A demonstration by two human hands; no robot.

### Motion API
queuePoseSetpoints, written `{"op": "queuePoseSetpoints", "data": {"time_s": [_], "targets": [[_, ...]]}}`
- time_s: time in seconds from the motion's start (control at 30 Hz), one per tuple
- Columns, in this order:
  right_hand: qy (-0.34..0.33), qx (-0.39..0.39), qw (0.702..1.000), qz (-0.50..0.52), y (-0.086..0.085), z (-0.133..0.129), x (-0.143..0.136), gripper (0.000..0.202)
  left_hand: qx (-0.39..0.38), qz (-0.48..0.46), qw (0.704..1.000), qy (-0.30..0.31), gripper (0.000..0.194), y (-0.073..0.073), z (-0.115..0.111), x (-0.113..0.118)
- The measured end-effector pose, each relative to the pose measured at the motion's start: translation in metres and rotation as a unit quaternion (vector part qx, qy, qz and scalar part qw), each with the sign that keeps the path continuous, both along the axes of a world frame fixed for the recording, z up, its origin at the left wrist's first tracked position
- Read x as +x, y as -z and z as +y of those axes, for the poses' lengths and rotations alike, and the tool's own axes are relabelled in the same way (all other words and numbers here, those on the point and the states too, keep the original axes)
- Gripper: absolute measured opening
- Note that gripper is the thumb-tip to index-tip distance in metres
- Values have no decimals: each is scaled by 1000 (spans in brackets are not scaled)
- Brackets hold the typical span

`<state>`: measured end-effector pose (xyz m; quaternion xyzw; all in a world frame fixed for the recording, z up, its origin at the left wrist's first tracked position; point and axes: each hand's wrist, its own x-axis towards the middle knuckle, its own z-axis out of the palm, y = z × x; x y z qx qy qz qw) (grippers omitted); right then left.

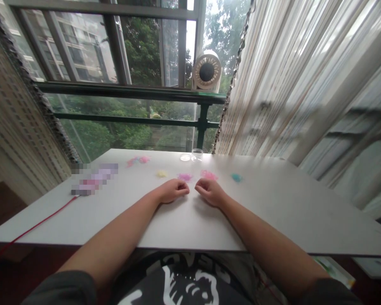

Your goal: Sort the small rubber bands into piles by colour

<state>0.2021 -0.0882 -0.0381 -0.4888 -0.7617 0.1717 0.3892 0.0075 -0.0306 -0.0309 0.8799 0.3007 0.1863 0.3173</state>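
Both hands rest on the white table [190,224], a small gap between them. My left hand [174,190] is curled closed just below a purple pile [185,177]; whatever its fingers hold, if anything, is hidden. My right hand [211,192] is also curled, its fingers bent inward, close under a pink pile [208,174]; nothing can be made out in it. A pale yellow pile [161,173] lies to the left and a teal pile [236,177] to the right. Farther back at the left is a mixed pink and blue pile [138,160].
A clear round container [197,155] stands at the table's back edge beside a flat, clear round lid [185,157]. At the left lies a pixelated object [95,179] with a red cable [44,221]. A white fan [207,71] stands behind, by the window.
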Motion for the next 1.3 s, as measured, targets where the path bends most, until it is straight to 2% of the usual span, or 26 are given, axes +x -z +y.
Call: {"op": "queuePoseSetpoints", "data": {"time_s": [0.13,0.3,0.6,0.8,0.97,1.3], "targets": [[-38,-44,998,-10,1,-3,-9,12,2,-8,1000,16,32,0,1,0],[-17,-76,997,-18,0,-3,-11,8,-8,-20,1000,17,34,1,2,0],[-61,-192,979,-32,-5,15,-15,22,5,-16,1000,5,32,0,1,1],[-32,-143,989,-31,2,12,-14,19,14,-15,1000,-2,29,0,0,1],[-13,-94,994,-50,1,5,-16,17,15,-8,1000,-15,31,1,1,1],[-30,-89,994,-54,-4,2,-13,15,3,-21,1000,-5,26,3,1,0]]}}
